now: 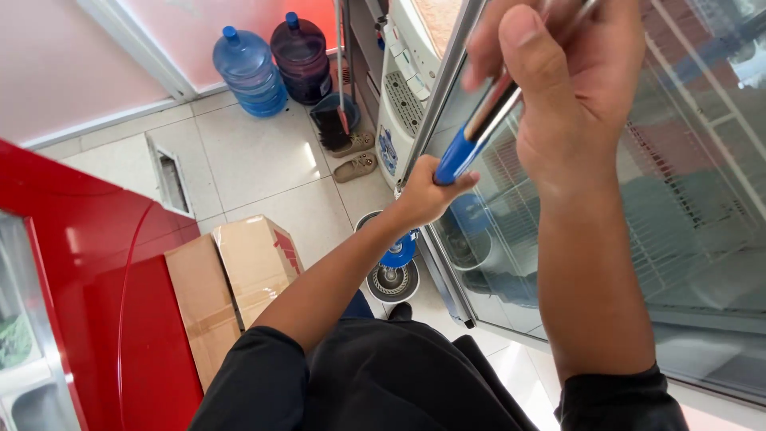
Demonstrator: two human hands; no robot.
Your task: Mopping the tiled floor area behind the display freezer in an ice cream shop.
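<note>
I look straight down at a mop handle (471,136), a silver pole with a blue grip section. My left hand (427,191) is closed around the blue part lower down. My right hand (558,80) grips the pole higher up, close to the camera, thumb pressed along it. Below the hands, a grey spin-mop bucket (392,281) with a blue fitting stands on the tiled floor. My sleeves and shirt are black.
A glass-door cooler (638,231) stands at the right, a red cabinet (88,287) at the left. A cardboard box (231,279) lies on the floor. Two large water jugs (249,72), a water dispenser (407,88), a brush and sandals (355,156) sit farther off.
</note>
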